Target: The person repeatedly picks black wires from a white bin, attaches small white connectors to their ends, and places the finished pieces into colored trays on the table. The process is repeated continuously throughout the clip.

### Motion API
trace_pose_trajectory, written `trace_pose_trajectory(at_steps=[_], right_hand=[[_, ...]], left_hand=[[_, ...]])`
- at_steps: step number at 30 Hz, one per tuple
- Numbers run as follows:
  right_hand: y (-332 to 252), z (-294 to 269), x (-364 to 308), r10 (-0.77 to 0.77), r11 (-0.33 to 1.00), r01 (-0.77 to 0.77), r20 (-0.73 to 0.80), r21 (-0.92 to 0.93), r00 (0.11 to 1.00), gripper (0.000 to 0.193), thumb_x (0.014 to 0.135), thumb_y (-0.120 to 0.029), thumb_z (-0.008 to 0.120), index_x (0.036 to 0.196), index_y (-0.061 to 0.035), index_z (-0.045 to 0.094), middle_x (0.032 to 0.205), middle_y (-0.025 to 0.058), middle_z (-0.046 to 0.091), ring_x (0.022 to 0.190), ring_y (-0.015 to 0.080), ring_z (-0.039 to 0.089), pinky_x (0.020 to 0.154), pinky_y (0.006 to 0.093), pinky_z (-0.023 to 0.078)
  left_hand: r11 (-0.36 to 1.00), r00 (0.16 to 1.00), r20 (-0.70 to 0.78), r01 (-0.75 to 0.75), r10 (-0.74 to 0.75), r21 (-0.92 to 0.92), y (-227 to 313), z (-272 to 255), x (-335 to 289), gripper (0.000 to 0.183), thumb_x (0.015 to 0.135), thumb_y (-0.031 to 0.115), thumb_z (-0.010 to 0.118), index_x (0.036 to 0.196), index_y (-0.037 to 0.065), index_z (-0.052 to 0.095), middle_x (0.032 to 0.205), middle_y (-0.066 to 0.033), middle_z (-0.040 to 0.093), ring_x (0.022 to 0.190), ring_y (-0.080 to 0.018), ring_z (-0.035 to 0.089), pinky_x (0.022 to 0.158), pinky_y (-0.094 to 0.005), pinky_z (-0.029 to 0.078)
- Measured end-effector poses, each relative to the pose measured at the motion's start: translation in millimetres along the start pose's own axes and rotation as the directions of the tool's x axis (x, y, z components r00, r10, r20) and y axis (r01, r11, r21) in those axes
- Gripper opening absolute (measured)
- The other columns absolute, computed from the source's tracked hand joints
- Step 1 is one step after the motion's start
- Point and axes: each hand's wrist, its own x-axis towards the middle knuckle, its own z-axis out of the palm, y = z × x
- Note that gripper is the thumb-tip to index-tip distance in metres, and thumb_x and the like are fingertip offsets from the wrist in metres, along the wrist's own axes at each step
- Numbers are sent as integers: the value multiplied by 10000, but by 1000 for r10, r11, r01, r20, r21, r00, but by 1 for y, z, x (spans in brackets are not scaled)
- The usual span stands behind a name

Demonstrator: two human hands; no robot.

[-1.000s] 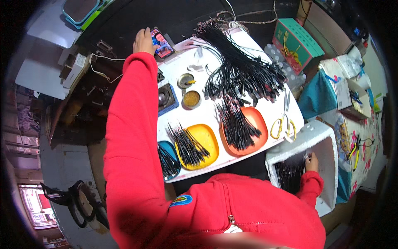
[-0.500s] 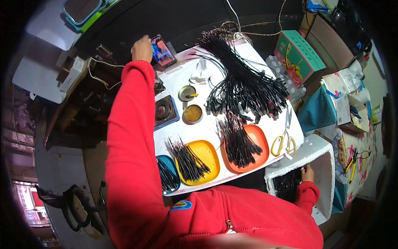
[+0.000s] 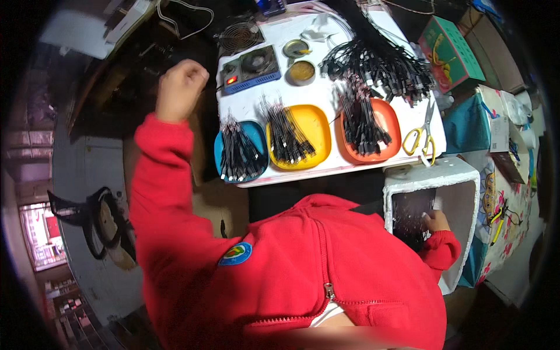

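My left hand (image 3: 182, 88) is raised to the left of the white table (image 3: 344, 169), fingers curled in and nothing visible in them. My right hand (image 3: 436, 221) reaches into a white foam box (image 3: 468, 201) at the table's right corner. Its fingers are drawn together beside dark contents (image 3: 410, 216); whatever they grip is hidden. Along the table's near edge stand a blue tray (image 3: 255, 132), a yellow tray (image 3: 318, 131) and an orange tray (image 3: 391, 119), each with a bunch of short black cables. A large bundle of black cables (image 3: 385, 67) lies behind them.
A small blue-sided heating device (image 3: 256, 65) with a lit red switch sits at the table's left, near two round tins (image 3: 301, 72). Yellow-handled scissors (image 3: 429, 129) lie by the right edge. A green carton (image 3: 452, 55) and a flower-patterned cloth (image 3: 507, 233) are farther right.
My left hand has left the phone at the far left of the table and drawn back toward me, fingers curling. My right hand stays in the foam box. The view has shifted, bringing the trays higher.
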Motion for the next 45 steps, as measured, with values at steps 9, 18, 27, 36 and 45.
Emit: trace_pose_trajectory(at_steps=[9, 18, 27, 36, 45], right_hand=[[-224, -1, -65, -706, 703, 711, -98, 22, 702, 223, 881, -198, 592, 811, 14, 584, 676, 231, 556, 619, 409, 549, 543, 423, 415], [-388, 47, -9, -799, 563, 822, -312, -88, 514, 214, 824, -196, 580, 768, -1, 647, 768, 244, 637, 762, 402, 638, 711, 469, 501], [-421, 76, 46, -766, 632, 755, -281, -173, 578, 186, 793, -171, 617, 805, 8, 665, 782, 231, 651, 772, 390, 648, 716, 433, 511], [-417, 64, 25, -799, 519, 854, -376, -37, 469, 151, 818, -163, 591, 796, -17, 623, 778, 230, 641, 765, 405, 631, 707, 478, 496], [-415, 62, 10, -828, 426, 905, -413, -23, 379, 111, 807, -126, 632, 847, -24, 619, 792, 189, 651, 763, 358, 644, 706, 419, 503]], left_hand=[[957, 979, 11, 198, -206, 213, 17, 81, -134, 275, 792, 222, 706, 742, -26, 598, 767, -210, 614, 729, -377, 606, 652, -442, 471], [870, 984, -39, 174, -177, 461, 23, 108, -118, 300, 804, 271, 709, 895, -3, 629, 892, -178, 649, 816, -326, 664, 693, -392, 541], [891, 888, -69, 452, -454, -44, 6, 114, -114, 201, 784, 192, 722, 789, -7, 694, 756, -158, 692, 708, -269, 676, 665, -380, 518], [740, 846, -152, 343, -511, -578, -23, 118, -122, 148, 786, 91, 699, 776, -52, 660, 653, -84, 674, 556, -96, 589, 564, -262, 466], [728, 789, -368, 141, -492, -671, -9, 111, -118, 179, 875, 93, 631, 973, -37, 705, 660, 37, 580, 593, -31, 471, 519, -231, 396]])
